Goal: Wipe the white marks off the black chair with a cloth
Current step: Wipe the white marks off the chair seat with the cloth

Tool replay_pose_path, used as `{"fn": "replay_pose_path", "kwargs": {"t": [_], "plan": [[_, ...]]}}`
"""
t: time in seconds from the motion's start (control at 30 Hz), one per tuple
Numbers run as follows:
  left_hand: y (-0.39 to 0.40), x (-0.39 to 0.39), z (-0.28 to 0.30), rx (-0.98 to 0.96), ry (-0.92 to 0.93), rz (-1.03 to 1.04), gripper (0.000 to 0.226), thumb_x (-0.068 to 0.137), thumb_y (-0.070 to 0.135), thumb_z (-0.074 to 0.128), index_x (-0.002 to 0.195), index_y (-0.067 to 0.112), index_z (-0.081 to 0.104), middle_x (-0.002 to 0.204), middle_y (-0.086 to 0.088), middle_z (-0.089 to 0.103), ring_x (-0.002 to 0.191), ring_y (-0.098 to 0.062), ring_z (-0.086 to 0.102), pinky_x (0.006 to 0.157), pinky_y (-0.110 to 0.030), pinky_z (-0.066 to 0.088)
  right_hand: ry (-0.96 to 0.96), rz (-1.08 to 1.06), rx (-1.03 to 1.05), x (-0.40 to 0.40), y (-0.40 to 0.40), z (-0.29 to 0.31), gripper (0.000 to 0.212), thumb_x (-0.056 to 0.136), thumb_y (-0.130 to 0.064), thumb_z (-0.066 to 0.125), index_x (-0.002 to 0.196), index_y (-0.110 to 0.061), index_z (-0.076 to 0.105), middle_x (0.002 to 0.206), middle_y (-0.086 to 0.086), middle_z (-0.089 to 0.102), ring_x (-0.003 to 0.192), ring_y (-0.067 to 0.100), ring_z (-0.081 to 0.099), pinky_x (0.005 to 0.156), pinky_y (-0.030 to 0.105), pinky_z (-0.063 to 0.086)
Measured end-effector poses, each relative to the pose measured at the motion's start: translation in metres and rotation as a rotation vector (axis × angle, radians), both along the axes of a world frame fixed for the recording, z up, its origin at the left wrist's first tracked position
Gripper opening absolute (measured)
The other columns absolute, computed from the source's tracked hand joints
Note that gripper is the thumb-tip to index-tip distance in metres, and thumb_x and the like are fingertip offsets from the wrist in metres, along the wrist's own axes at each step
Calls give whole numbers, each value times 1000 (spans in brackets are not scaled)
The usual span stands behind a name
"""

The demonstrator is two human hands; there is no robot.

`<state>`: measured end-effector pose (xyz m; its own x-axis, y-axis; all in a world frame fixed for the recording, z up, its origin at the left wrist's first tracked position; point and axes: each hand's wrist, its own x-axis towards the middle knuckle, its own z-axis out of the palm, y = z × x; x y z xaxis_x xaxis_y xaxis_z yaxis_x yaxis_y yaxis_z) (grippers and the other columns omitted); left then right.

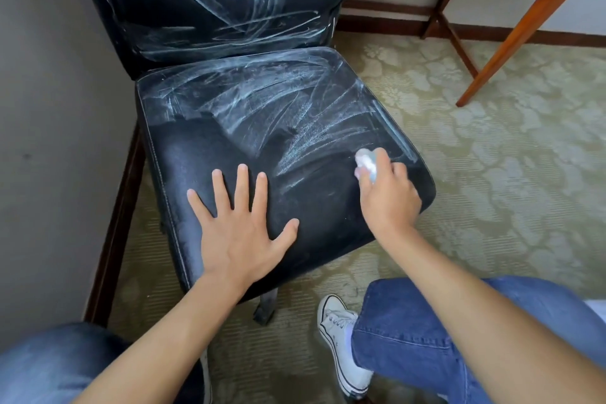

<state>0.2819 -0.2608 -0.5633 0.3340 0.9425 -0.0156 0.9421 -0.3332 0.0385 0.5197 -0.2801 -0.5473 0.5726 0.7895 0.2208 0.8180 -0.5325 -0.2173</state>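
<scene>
Where wiped, black chair [210, 154] seat is clean; white marks [314, 115] remain.

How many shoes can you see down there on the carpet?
1. A white sneaker stands on the patterned carpet below the chair's front edge, under the blue-jeaned right leg. The other foot is hidden behind the left arm and knee.

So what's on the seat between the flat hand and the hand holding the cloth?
In the head view, only bare black seat lies between the left hand and the right hand with its cloth; faint white marks streak its far part.
</scene>
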Motion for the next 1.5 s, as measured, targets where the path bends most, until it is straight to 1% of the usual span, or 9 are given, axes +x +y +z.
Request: {"fn": "replay_pose_path", "kwargs": {"t": [0.13,0.27,0.47,0.67,0.77,0.97,1.23,1.37,1.5], "plan": [[0,0,2,-3,25,-27,103,86,92,9,168,29,13,175,-8,7,158,-47,2,116,-77,6,80,313,82,-48,0,-3,37,99,-44,59,134,-34,55,123,1,58,98,33,64,69,41,56],[6,-13,5,12,20,-105,104,85,94,16,163,29,30,172,-7,23,156,-45,18,114,-74,19,41,660,70,-86,11,4,36,97,-47,61,132,-40,56,117,-9,59,96,22,63,64,40,57],[3,-15,1,13,33,-99,109,86,94,18,166,20,27,174,-12,17,158,-46,10,115,-80,5,14,97,44,-13,45,4,30,102,-41,54,130,-31,50,121,5,60,100,37,64,65,38,42],[2,-10,0,-30,28,-60,120,84,96,15,166,9,20,175,-15,8,159,-44,4,117,-78,6,138,561,105,-87,13,-5,35,94,-49,59,128,-41,58,119,-10,61,101,23,64,72,41,57],[1,-11,0,-32,20,-70,119,84,95,17,165,7,22,174,-16,11,159,-44,6,117,-77,9,45,699,81,-83,12,-3,39,95,-52,61,133,-43,55,122,-14,59,100,17,63,64,39,57],[0,-9,1,-41,34,-65,119,85,94,20,163,4,28,173,-17,16,158,-46,10,116,-79,10,3,106,41,-1,62,4,32,102,-44,53,131,-32,49,119,5,62,99,37,64,66,37,41],[-1,-7,1,-36,48,-61,119,87,93,16,164,3,21,173,-18,13,159,-44,9,117,-77,10,-1,704,97,-97,31,5,36,94,-48,56,128,-38,62,113,-9,66,89,24,64,58,36,54],[-1,-7,0,-53,34,-61,118,87,91,19,162,1,29,172,-18,16,159,-45,11,116,-78,11,-39,356,-12,-33,70,10,16,97,-39,47,111,-37,54,108,0,60,94,35,60,68,40,47],[-2,-6,3,-58,51,-53,118,87,92,18,163,2,26,173,-18,14,159,-45,9,116,-78,9,-77,123,14,14,81,5,36,101,-41,55,134,-26,50,118,10,63,100,40,63,66,40,42]]}}
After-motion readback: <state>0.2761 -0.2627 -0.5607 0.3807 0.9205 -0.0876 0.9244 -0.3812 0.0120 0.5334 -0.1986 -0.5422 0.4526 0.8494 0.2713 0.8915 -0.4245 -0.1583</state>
